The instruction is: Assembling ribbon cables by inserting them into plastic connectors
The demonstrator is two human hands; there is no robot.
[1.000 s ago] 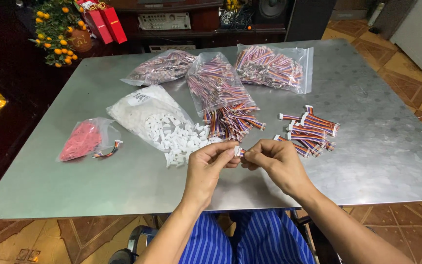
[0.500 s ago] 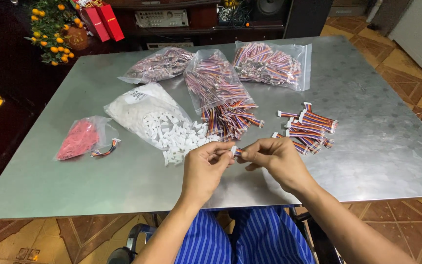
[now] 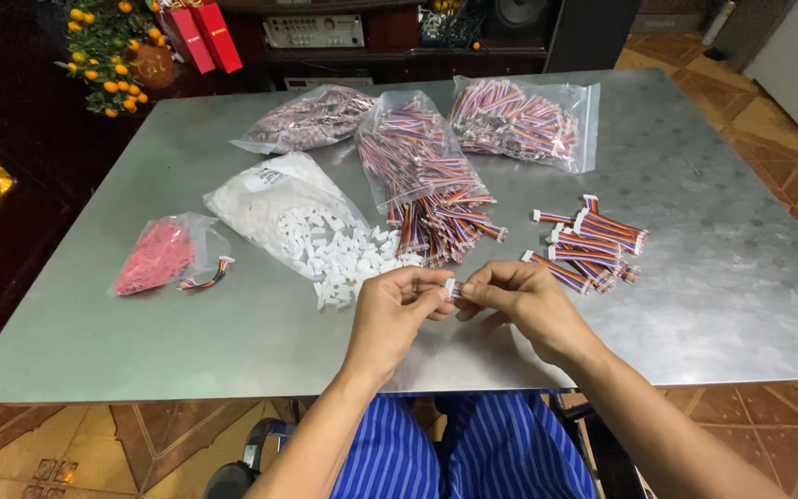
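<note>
Over the near edge of a metal table point(image 3: 722, 305), my left hand point(image 3: 394, 310) and my right hand point(image 3: 524, 305) meet fingertip to fingertip. Between them they pinch a small white plastic connector point(image 3: 452, 287); the wire attached to it is mostly hidden inside my right hand. Just beyond my left hand lies a spill of white connector housings point(image 3: 348, 259) from an open clear bag point(image 3: 274, 208). Beyond my right hand sits a pile of short multicoloured wire cables with white ends point(image 3: 593, 240).
Three clear bags of striped wires lie further back: one at the left point(image 3: 311, 118), an open one in the middle point(image 3: 422, 176) and one at the right point(image 3: 524, 118). A small bag of red parts point(image 3: 161, 254) lies at the left. Cabinets, red boxes and a fruit plant stand behind the table.
Both hands stay together at the same spot with the connector pinched between them. Only small finger movements show.
</note>
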